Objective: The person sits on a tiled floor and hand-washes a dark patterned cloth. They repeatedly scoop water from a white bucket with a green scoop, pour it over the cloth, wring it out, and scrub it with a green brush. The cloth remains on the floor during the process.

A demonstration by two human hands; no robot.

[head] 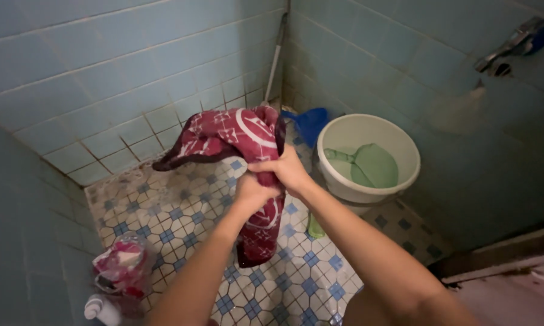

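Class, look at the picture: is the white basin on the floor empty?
No. The white basin holds a green dipper lying inside it.

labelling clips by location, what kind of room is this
Most likely a tiled bathroom or wash area: blue wall tiles, a wet patterned floor, a basin holding a green scoop, a wall tap.

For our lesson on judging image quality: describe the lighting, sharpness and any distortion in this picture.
Head view: dim, bluish, even light with no hard shadows or glare; the red patterned cloth gripped by the left hand and right hand is fairly sharp; the basin is clear; wall lines bow from wide-angle distortion; the lower-left corner is soft.
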